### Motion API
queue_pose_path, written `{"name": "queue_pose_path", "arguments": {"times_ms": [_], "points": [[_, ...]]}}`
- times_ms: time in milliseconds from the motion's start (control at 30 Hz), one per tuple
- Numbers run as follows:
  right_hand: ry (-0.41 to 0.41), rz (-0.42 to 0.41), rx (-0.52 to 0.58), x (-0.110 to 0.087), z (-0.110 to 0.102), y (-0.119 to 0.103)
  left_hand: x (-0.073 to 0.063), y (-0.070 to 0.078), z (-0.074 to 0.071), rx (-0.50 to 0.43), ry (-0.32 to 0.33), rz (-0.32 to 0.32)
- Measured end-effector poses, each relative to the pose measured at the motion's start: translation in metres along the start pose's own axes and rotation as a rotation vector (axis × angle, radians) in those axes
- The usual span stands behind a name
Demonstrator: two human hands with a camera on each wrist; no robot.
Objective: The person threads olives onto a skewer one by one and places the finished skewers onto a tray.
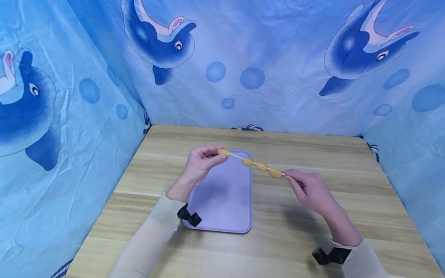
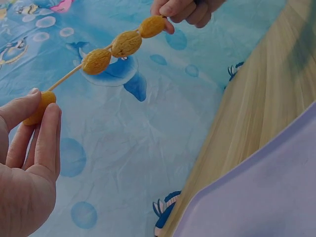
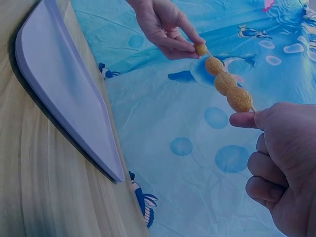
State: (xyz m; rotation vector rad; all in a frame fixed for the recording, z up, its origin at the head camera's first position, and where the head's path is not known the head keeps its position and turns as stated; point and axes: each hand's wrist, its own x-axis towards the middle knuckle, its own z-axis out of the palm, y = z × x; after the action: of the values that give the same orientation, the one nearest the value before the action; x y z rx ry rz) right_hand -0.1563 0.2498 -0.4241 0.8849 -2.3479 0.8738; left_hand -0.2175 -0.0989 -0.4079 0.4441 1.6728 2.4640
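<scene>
A thin wooden skewer stretches between my two hands, above the table. On it, close together near the right end, sit three wrinkled golden-brown oval balls. My left hand pinches another such ball between thumb and fingertips at the skewer's left end. A bare length of stick separates that ball from the other three. The right hand holds the skewer's opposite end between thumb and index finger, right beside the nearest ball. Its other fingers are curled in, as the right wrist view shows.
A lilac rectangular tray lies on the wood-grain table, partly below my left hand and forearm. Blue cloth printed with whales and bubbles walls in the table's back and sides. Each wrist wears a small black camera mount.
</scene>
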Motion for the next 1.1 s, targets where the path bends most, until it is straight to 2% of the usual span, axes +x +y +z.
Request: {"name": "queue_pose_path", "arguments": {"times_ms": [300, 567, 867, 1100], "points": [[-0.01, -0.007, 0.03, 0.006, 0.012, -0.001, -0.001, -0.002, -0.005, 0.023, 0.012, -0.006], [-0.019, 0.01, 0.031, 0.011, 0.016, -0.004, 0.001, -0.003, -0.003, 0.015, 0.03, -0.03], [-0.021, 0.025, 0.013, 0.013, 0.016, -0.007, 0.005, -0.006, 0.001, 0.0, -0.009, -0.023], [-0.037, 0.043, 0.011, 0.016, 0.021, -0.011, 0.005, -0.007, 0.0, 0.006, -0.002, -0.034]]}}
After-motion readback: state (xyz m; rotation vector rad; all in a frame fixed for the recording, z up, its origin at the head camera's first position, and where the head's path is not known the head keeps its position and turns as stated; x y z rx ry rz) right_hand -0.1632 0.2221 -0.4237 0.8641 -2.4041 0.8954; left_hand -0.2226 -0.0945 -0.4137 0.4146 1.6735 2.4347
